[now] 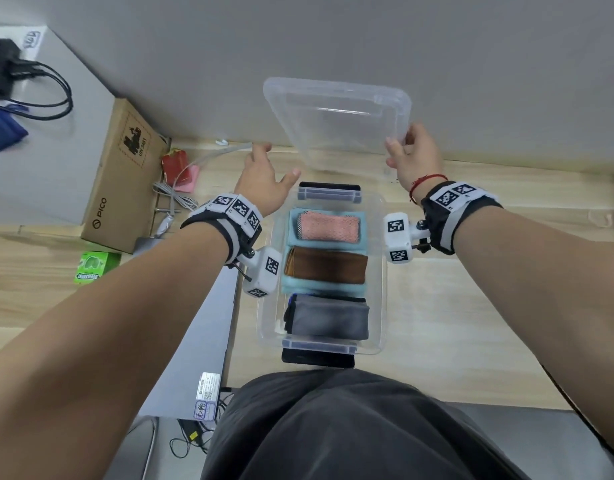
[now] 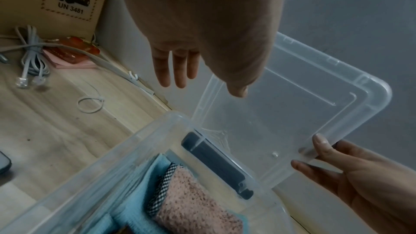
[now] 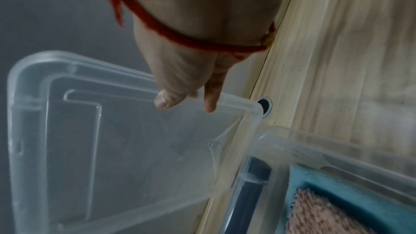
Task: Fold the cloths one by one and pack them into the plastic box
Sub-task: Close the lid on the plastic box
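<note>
— What is the right hand [image 1: 414, 156] doing?
— It pinches the right edge of the clear lid [image 1: 336, 114], thumb on one face and fingers behind, holding it tilted above the surface's [image 1: 471, 306] far edge.

— And the left hand [image 1: 264, 178]?
— Released, fingers straight, just beside the lid's left edge; I cannot tell if it touches.

— Where are the cloths?
— Folded in the box [image 1: 381, 271], which stands at the surface's near edge: a pink cloth [image 1: 329, 228] at the far end, a brown cloth [image 1: 328, 265] in the middle, a grey cloth [image 1: 329, 318] nearest, on blue cloths [image 1: 291, 237].

— Anything else?
— A cardboard carton [image 1: 121, 178] and cables [image 1: 173, 199] towards the far left.
</note>
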{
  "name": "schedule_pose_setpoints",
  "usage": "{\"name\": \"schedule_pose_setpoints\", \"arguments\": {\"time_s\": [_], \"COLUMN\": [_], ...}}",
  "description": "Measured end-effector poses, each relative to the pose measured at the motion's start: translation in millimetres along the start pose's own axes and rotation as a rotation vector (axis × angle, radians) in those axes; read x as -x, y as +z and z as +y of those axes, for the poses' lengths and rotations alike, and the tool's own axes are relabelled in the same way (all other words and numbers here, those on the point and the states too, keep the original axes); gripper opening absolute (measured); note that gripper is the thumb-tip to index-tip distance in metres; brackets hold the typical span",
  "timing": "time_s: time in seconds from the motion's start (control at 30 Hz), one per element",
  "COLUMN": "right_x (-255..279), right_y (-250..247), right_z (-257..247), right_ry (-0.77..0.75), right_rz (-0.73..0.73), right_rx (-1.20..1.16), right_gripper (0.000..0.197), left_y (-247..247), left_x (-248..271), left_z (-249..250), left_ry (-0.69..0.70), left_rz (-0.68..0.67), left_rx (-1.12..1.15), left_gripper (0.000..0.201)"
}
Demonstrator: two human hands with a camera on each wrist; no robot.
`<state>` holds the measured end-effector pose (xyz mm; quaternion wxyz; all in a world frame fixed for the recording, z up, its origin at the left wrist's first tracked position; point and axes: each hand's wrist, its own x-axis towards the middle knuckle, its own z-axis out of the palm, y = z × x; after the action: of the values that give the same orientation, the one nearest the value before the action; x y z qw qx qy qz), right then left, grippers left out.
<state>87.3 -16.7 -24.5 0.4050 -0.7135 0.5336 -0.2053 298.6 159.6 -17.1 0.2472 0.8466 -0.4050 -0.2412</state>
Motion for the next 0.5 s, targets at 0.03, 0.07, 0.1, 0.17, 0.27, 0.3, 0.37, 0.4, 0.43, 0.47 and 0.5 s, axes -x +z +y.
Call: {"name": "schedule_pose_setpoints", "arguments": {"time_s": [0.03,0.07,0.1,0.17,0.27,0.3,0.37,0.4,0.43,0.47,0.5], "right_x": [2,6,8,19,31,36,47,54,64,73,80], "right_y": [-6,-13,-19,-39,-71,-81,-101,-112,-126,-138,-149], "right_z": [-1,-1,0,3,12,16,25,30,36,42,48], "right_ry": [-0.016,-0.033,-0.05,-0.073,-0.061,-0.051,-0.044,-0.046,-0.052,-0.058,-0.053], "right_rz": [0.017,0.035,0.06,0.126,0.222,0.237,0.263,0.283,0.307,0.327,0.353], "right_rx": [0.019,0.051,0.087,0.163,0.255,0.275,0.29,0.295,0.297,0.296,0.297], "right_gripper": [0.037,0.037,0.034,0.028,0.023,0.022,0.021,0.02,0.019,0.021,0.023], "left_y": [0,0,1,7,18,23,35,41,50,57,64], "left_x": [5,11,14,26,42,49,62,69,78,85,92], "left_z": [3,7,10,21,41,48,64,72,83,92,101], "left_ry": [0.007,0.01,0.01,0.021,0.045,0.049,0.061,0.073,0.087,0.096,0.096], "left_rz": [-0.002,-0.009,-0.018,-0.037,-0.068,-0.079,-0.095,-0.104,-0.118,-0.135,-0.152], "left_rx": [-0.014,-0.03,-0.047,-0.073,-0.096,-0.098,-0.106,-0.112,-0.118,-0.119,-0.116], "left_gripper": [0.072,0.069,0.066,0.062,0.058,0.057,0.055,0.055,0.056,0.057,0.058]}}
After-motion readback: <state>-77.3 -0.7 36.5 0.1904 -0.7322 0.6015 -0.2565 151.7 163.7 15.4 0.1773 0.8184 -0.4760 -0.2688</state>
